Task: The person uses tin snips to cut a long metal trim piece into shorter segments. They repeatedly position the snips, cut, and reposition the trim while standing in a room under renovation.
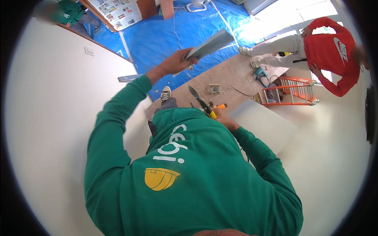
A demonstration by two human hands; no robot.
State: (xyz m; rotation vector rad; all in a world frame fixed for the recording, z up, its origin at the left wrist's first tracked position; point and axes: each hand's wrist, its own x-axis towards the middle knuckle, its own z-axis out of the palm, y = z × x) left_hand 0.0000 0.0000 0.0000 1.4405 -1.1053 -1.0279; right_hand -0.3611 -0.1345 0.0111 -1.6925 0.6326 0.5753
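Observation:
My left hand (176,63), raised at arm's length in front of me, is closed around a grey metal profile (214,42) that slants up to the right. Another bright metal piece (129,78) shows beyond my left forearm; whether the two are joined is hidden by the arm. Close to my body, my right hand (225,119) grips tin snips (202,101) with black and yellow handles. Their dark blades point up and to the left, apart from the profile. Something orange (221,106) shows just beyond my right hand.
Blue plastic sheeting (149,41) covers the far floor. A teal power tool (260,72) and a small box (214,89) lie on brown floor covering (232,70). An orange stepladder (293,90) stands right, near a person in red (327,51). Another person (73,15) is far left.

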